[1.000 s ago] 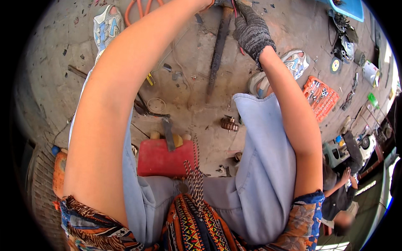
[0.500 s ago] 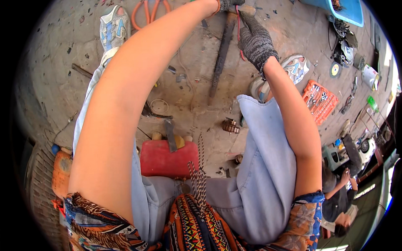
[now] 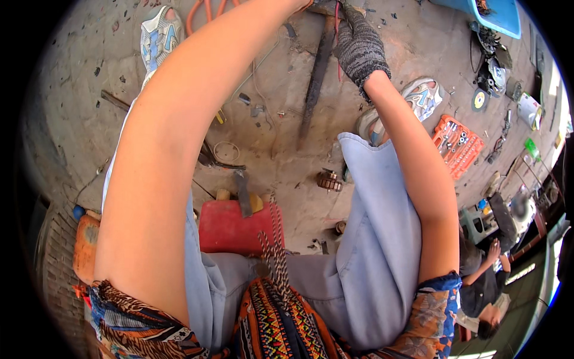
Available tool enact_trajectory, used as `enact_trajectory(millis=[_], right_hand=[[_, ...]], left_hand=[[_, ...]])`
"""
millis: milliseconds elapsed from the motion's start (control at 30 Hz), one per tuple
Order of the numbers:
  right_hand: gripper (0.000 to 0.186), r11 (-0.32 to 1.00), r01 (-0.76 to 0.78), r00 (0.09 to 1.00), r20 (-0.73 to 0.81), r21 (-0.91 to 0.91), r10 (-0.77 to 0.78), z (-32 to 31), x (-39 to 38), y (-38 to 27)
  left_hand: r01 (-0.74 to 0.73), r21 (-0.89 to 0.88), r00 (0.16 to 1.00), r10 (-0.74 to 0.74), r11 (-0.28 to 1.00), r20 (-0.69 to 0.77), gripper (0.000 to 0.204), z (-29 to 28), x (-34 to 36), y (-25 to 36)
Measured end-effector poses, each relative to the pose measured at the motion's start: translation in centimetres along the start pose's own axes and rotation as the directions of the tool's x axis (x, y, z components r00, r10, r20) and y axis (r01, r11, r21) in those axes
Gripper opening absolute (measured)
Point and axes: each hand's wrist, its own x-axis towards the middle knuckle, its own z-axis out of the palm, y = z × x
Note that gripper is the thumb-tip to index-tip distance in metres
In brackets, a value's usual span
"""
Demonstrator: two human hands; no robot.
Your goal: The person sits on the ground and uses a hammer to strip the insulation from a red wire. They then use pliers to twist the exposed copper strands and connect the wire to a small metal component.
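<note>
Running along left side of right hand (image 3: 361, 49): red wire (image 3: 336, 23); grip unclear; left hand out of view.

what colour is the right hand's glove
The knit glove is mottled dark and light grey, clearest in the head view.

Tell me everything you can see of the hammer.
The hammer has a long, straight, dark handle, scuffed and browner toward its near end. Its head crosses the far end, partly hidden by the gloved right hand. It seems to lie on the dirty floor, slightly slanted. Whether the hand touches it is unclear.
</note>
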Motion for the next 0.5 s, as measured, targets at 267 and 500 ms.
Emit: enact_trajectory(millis=[267, 500], right_hand=[[0.039, 0.985, -0.079, 0.994, 0.059, -0.15, 0.088, -0.9, 0.0, -2.6], [0.04, 0.981, 0.014, 0.993, 0.114, -0.193, 0.008, -2.5, 0.7, -1.7]], left_hand=[[-0.522, 0.568, 0.831, 0.53, 0.636, 0.169, 0.025, -0.5, 0.7, -3.9], [0.109, 0.461, 0.992, -0.128, 0.88, 0.008, 0.025, -1.2, -0.5, 4.0]])
